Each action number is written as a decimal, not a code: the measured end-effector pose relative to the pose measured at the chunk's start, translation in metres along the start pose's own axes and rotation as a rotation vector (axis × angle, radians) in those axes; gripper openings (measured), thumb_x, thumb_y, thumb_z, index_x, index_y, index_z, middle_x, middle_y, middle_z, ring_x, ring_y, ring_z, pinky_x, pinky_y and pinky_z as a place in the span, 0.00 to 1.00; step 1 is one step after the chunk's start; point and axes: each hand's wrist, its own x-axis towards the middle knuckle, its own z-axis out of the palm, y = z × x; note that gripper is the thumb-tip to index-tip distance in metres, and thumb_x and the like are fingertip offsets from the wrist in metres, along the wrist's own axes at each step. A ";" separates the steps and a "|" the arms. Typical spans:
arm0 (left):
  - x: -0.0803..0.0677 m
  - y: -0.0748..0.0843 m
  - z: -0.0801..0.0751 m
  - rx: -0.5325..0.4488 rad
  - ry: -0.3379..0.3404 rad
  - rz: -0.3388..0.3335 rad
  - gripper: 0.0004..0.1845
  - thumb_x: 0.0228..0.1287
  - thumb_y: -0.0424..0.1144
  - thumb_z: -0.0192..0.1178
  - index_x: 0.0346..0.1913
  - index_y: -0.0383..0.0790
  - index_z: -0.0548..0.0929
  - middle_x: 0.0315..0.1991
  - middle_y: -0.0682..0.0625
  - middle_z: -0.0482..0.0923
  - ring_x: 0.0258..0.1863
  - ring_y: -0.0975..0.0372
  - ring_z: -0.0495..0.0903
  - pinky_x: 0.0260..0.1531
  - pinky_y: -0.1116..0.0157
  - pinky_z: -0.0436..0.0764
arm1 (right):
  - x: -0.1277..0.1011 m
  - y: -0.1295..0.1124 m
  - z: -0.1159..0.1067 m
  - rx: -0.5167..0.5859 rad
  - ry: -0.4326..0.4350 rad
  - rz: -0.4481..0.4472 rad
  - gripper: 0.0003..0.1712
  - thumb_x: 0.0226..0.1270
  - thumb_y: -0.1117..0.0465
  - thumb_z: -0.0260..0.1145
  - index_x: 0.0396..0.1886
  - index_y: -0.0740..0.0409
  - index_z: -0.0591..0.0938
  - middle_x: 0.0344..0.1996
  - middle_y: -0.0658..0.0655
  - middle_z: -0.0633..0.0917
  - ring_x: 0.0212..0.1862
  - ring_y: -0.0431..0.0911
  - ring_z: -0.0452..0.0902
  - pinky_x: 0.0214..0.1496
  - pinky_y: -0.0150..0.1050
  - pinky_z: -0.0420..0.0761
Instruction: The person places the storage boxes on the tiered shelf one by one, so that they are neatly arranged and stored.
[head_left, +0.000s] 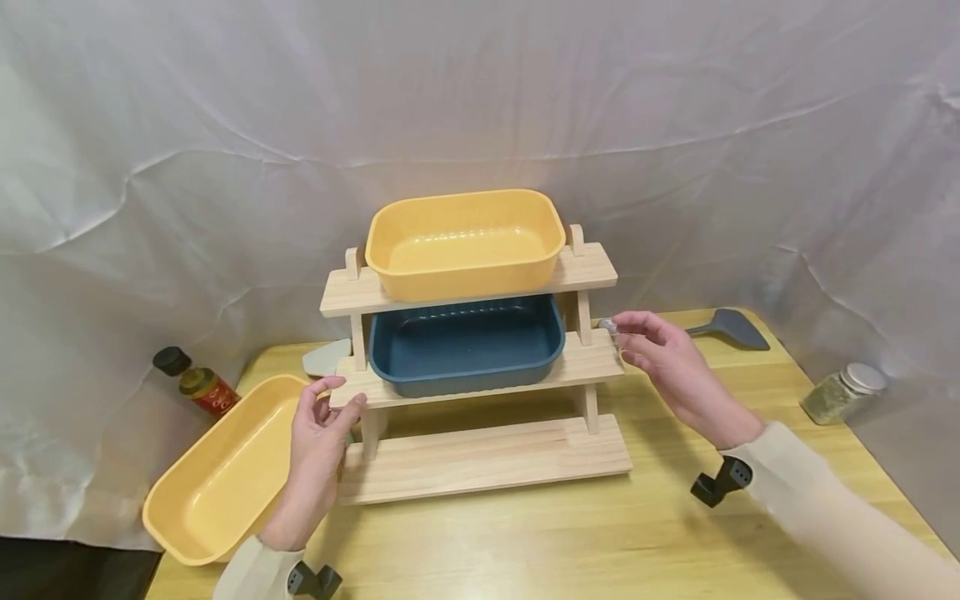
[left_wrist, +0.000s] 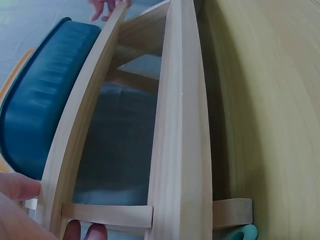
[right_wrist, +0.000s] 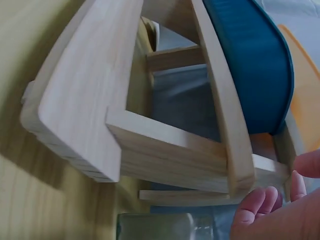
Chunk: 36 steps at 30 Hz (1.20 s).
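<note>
Wooden rack (head_left: 480, 454): both hands at middle shelf; no legible writing.

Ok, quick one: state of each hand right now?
Left hand: grips the left end of the middle shelf.
Right hand: fingers relaxed at the shelf's right end.

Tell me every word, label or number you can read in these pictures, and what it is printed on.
No text can be read.
Dark-capped bottle: its red label carries markings, too small and blurred to read.
Glass jar with silver lid: no readable label.
Wooden rack, yellow tubs and blue tub: no print visible in any view.
</note>
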 end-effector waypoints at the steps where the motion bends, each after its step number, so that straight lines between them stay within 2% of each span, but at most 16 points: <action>1: 0.000 0.000 0.000 -0.003 0.000 0.002 0.22 0.74 0.31 0.72 0.63 0.44 0.76 0.39 0.53 0.73 0.33 0.65 0.74 0.26 0.71 0.67 | 0.000 0.002 -0.001 -0.001 -0.001 -0.002 0.14 0.83 0.67 0.64 0.63 0.63 0.78 0.57 0.55 0.80 0.53 0.44 0.76 0.58 0.34 0.79; 4: -0.001 0.001 0.000 -0.020 -0.006 0.008 0.21 0.74 0.30 0.71 0.63 0.43 0.76 0.40 0.54 0.75 0.33 0.65 0.76 0.29 0.72 0.72 | -0.001 0.008 -0.002 -0.014 0.000 0.000 0.18 0.83 0.67 0.65 0.66 0.64 0.76 0.59 0.56 0.77 0.54 0.43 0.74 0.59 0.33 0.77; 6: -0.001 0.002 0.000 -0.043 -0.014 0.020 0.19 0.75 0.30 0.70 0.62 0.41 0.76 0.41 0.54 0.78 0.36 0.65 0.80 0.38 0.73 0.79 | -0.002 0.011 -0.003 -0.040 -0.003 0.017 0.19 0.83 0.65 0.65 0.67 0.63 0.75 0.59 0.55 0.76 0.56 0.43 0.73 0.59 0.33 0.77; 9: -0.001 0.004 -0.002 -0.073 -0.029 0.034 0.17 0.79 0.32 0.66 0.63 0.39 0.75 0.42 0.53 0.82 0.42 0.64 0.84 0.49 0.67 0.85 | -0.003 0.015 -0.004 -0.081 -0.010 0.051 0.21 0.84 0.62 0.66 0.69 0.61 0.75 0.60 0.53 0.74 0.58 0.44 0.72 0.60 0.33 0.76; 11: -0.001 0.006 -0.005 -0.081 -0.040 0.031 0.16 0.81 0.34 0.64 0.65 0.39 0.74 0.44 0.51 0.82 0.46 0.62 0.84 0.53 0.63 0.86 | -0.004 0.018 -0.005 -0.097 -0.013 0.075 0.22 0.84 0.61 0.66 0.70 0.60 0.74 0.60 0.52 0.73 0.58 0.44 0.71 0.59 0.33 0.75; 13: -0.003 0.009 -0.009 -0.063 -0.052 0.009 0.18 0.83 0.37 0.63 0.67 0.41 0.73 0.51 0.49 0.80 0.50 0.61 0.83 0.54 0.63 0.86 | -0.004 0.020 -0.006 -0.089 -0.019 0.093 0.22 0.84 0.61 0.67 0.70 0.59 0.74 0.60 0.51 0.72 0.58 0.44 0.70 0.59 0.33 0.75; 15: -0.004 0.012 -0.013 -0.042 -0.051 -0.007 0.19 0.83 0.38 0.62 0.70 0.44 0.72 0.58 0.46 0.76 0.52 0.61 0.82 0.54 0.63 0.86 | -0.005 0.022 -0.006 -0.065 -0.023 0.113 0.20 0.84 0.61 0.66 0.69 0.56 0.75 0.60 0.51 0.72 0.59 0.44 0.69 0.59 0.34 0.74; 18: -0.006 0.016 -0.020 -0.025 -0.027 0.003 0.21 0.82 0.36 0.64 0.70 0.46 0.72 0.65 0.42 0.71 0.53 0.63 0.81 0.53 0.67 0.85 | -0.005 0.025 -0.004 0.002 -0.038 0.126 0.17 0.85 0.63 0.65 0.67 0.53 0.77 0.63 0.52 0.71 0.58 0.43 0.71 0.61 0.36 0.77; 21: -0.007 0.019 -0.028 -0.039 0.013 0.045 0.21 0.81 0.33 0.65 0.69 0.46 0.74 0.64 0.42 0.73 0.52 0.63 0.83 0.53 0.69 0.84 | -0.006 0.029 -0.002 0.063 -0.053 0.129 0.16 0.85 0.64 0.64 0.67 0.53 0.79 0.67 0.53 0.69 0.57 0.42 0.74 0.61 0.38 0.79; 24: -0.009 0.024 -0.040 -0.077 0.046 0.071 0.21 0.80 0.31 0.65 0.69 0.46 0.74 0.62 0.44 0.74 0.53 0.62 0.83 0.53 0.70 0.84 | -0.005 0.033 -0.001 0.091 -0.067 0.121 0.22 0.85 0.65 0.64 0.73 0.55 0.77 0.66 0.55 0.70 0.55 0.42 0.77 0.60 0.38 0.81; 28: -0.012 0.033 -0.060 -0.177 0.115 0.103 0.20 0.80 0.28 0.64 0.68 0.44 0.75 0.60 0.44 0.75 0.54 0.60 0.83 0.51 0.69 0.85 | -0.004 0.036 -0.002 0.091 -0.083 0.113 0.29 0.86 0.64 0.64 0.80 0.57 0.71 0.63 0.56 0.75 0.55 0.42 0.80 0.58 0.36 0.82; 32: -0.015 0.041 -0.082 -0.307 0.179 0.156 0.20 0.80 0.24 0.62 0.67 0.39 0.75 0.57 0.42 0.78 0.52 0.58 0.86 0.48 0.67 0.87 | -0.003 0.037 -0.004 0.091 -0.103 0.109 0.31 0.86 0.64 0.63 0.82 0.57 0.68 0.66 0.56 0.76 0.57 0.43 0.81 0.59 0.36 0.82; 36: -0.018 0.045 -0.102 -0.391 0.221 0.168 0.20 0.79 0.23 0.62 0.67 0.38 0.76 0.57 0.42 0.79 0.50 0.57 0.88 0.46 0.65 0.88 | -0.003 0.038 -0.006 0.106 -0.113 0.112 0.31 0.86 0.65 0.63 0.83 0.57 0.67 0.67 0.57 0.75 0.59 0.43 0.81 0.61 0.36 0.82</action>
